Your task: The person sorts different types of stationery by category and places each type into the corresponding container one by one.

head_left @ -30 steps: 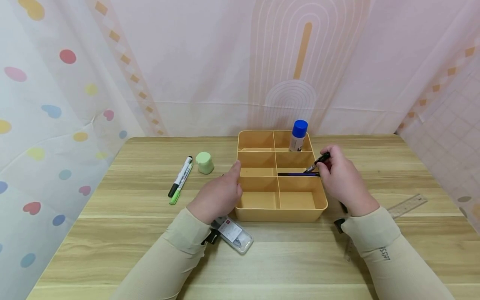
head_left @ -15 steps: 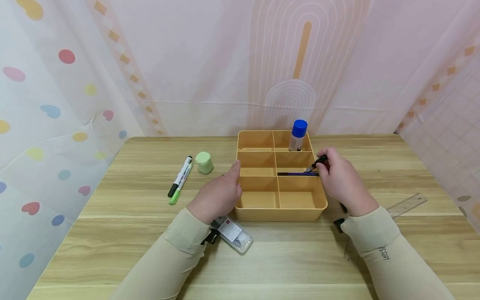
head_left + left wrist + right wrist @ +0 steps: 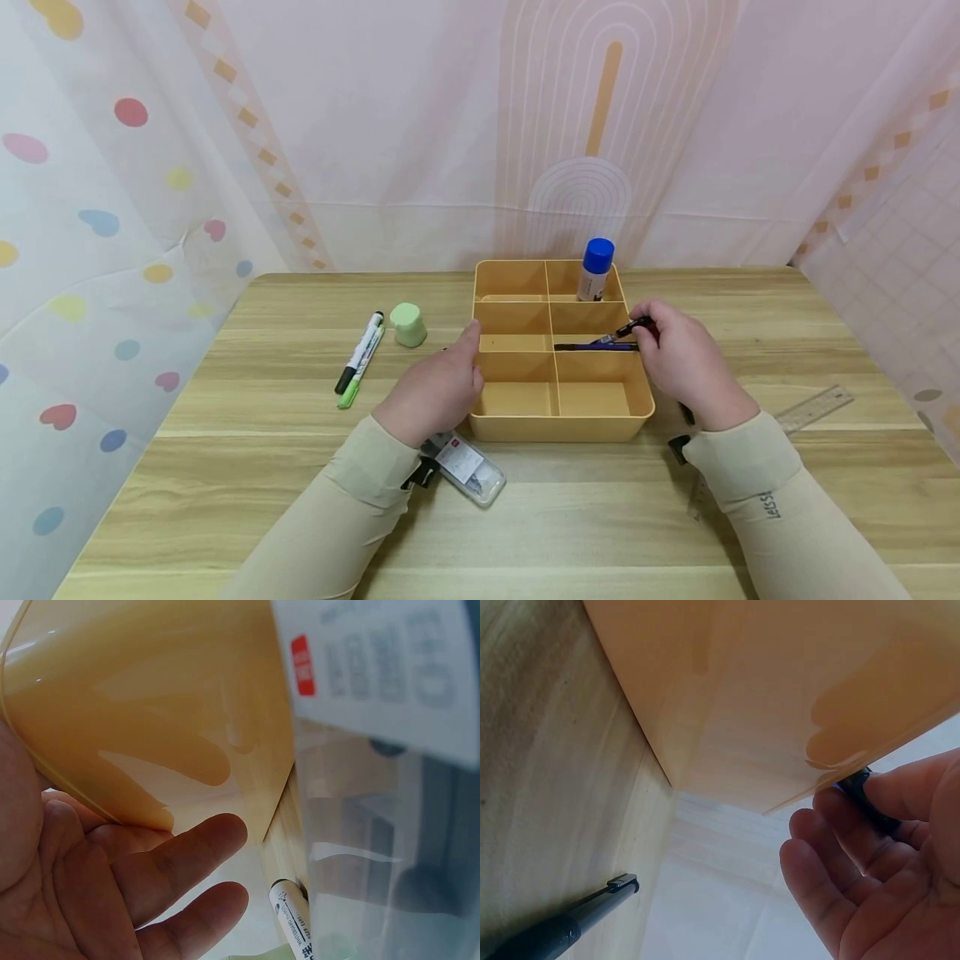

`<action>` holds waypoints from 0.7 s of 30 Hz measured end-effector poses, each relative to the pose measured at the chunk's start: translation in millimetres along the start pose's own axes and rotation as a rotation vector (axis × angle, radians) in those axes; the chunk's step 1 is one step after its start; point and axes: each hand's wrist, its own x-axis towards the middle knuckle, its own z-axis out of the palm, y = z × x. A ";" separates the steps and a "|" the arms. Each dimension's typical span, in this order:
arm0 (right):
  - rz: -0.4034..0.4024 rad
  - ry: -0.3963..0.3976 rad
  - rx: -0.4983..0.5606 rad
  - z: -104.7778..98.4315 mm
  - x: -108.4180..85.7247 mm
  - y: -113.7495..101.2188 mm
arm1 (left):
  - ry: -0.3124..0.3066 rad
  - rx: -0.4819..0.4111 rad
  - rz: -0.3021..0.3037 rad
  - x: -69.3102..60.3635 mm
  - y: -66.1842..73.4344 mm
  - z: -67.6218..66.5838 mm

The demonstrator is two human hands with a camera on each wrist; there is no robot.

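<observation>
My right hand (image 3: 686,358) pinches a black pen (image 3: 633,327) between thumb and fingers at the right wall of a yellow organizer box (image 3: 562,429). The pen tilts down into the middle right compartment. Beside its lower end, a dark blue pen (image 3: 596,347) lies along the divider. In the right wrist view, the held pen's black end (image 3: 870,802) shows between the fingers. My left hand (image 3: 435,392) holds the box's left wall; in the left wrist view two fingers extend loosely away from the wall, and the thumb is hidden.
A blue-capped glue stick (image 3: 596,271) stands in the back right compartment. Left of the box are two markers (image 3: 362,358) and a light green object (image 3: 408,325). A clear case (image 3: 472,471) lies in front; a ruler (image 3: 817,408) and another pen (image 3: 577,922) lie at right.
The black pen has tilted flatter, its lower end swinging left into the compartment. My right hand has shifted slightly; my left hand and the box have stayed put.
</observation>
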 end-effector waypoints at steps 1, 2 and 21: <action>0.000 -0.002 -0.002 -0.2 0.0 -0.1 | 0.001 0.001 0.003 0.3 -0.2 0.2; 0.001 -0.005 -0.004 -0.4 0.0 -0.4 | 0.001 0.002 0.002 0.4 -0.2 0.2; -0.008 -0.041 -0.060 -0.3 -0.2 -0.6 | -0.001 -0.001 0.003 -0.7 0.5 -0.9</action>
